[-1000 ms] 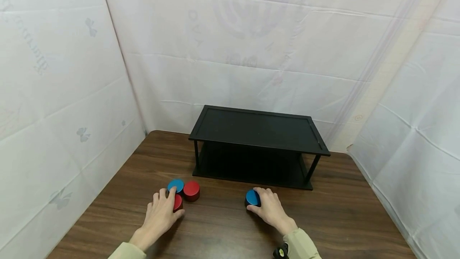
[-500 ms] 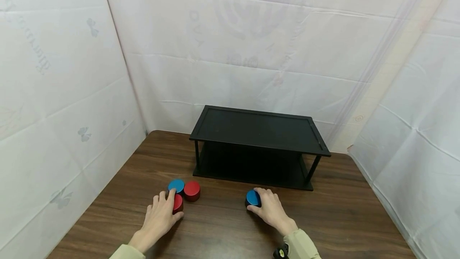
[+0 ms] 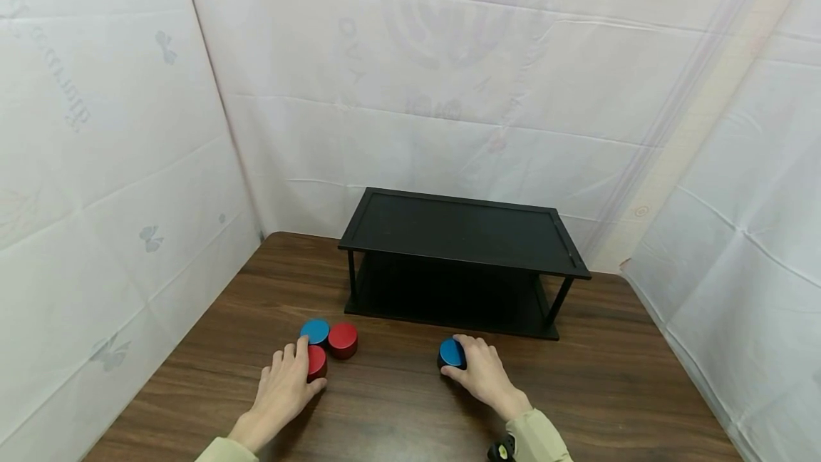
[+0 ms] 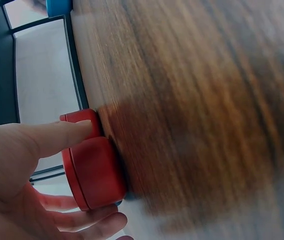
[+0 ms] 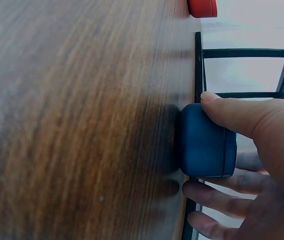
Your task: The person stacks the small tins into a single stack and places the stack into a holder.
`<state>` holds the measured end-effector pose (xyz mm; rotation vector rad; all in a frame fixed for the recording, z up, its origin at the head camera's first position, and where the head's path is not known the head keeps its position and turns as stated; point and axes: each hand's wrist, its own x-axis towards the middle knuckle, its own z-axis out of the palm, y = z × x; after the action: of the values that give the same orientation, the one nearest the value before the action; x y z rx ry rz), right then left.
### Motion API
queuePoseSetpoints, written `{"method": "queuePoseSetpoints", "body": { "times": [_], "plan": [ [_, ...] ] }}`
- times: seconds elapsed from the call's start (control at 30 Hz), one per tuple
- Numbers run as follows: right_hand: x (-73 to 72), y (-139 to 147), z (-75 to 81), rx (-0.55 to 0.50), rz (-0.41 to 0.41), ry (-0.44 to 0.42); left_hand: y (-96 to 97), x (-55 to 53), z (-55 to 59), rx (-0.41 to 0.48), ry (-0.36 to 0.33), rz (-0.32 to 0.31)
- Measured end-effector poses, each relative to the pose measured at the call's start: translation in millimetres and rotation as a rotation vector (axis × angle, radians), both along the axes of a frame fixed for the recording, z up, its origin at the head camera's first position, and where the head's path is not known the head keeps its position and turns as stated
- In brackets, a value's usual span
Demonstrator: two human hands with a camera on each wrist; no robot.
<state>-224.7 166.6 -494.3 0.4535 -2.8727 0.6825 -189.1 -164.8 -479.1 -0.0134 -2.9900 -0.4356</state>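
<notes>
My left hand [image 3: 280,385] reaches around a round red tin [image 3: 317,362] on the table, thumb on its near side and index finger on its far left side. In the left wrist view, the thumb and curled fingers lie on either side of this lidded red tin [image 4: 98,175]. Close behind it stand a blue tin [image 3: 315,331] and a second red tin [image 3: 343,341]. Further right, my right hand [image 3: 482,371] grips another blue tin [image 3: 452,353] between thumb and fingers. That blue tin [image 5: 204,142] stands at the table surface in the right wrist view.
A black two-level rack [image 3: 462,230] stands behind the tins on the brown wooden table [image 3: 398,405]. White printed cloth [image 3: 410,91] hangs at the back and both sides.
The thumb and index finger of my left hand have drawn slightly closer around the near red tin. My right hand and its blue tin stay in place.
</notes>
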Motion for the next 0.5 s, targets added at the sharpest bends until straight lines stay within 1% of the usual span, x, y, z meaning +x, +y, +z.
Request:
{"method": "queuePoseSetpoints", "body": {
  "times": [0.17,0.5],
  "plan": [
    [-1.6,0.9,-0.4,-0.011,0.012,0.008,-1.7,-1.0,-0.6,0.009,0.003,0.008],
    [-1.3,0.5,-0.9,-0.004,0.009,-0.004,-3.7,-0.8,-0.8,0.015,-0.026,0.02]
  ]
}}
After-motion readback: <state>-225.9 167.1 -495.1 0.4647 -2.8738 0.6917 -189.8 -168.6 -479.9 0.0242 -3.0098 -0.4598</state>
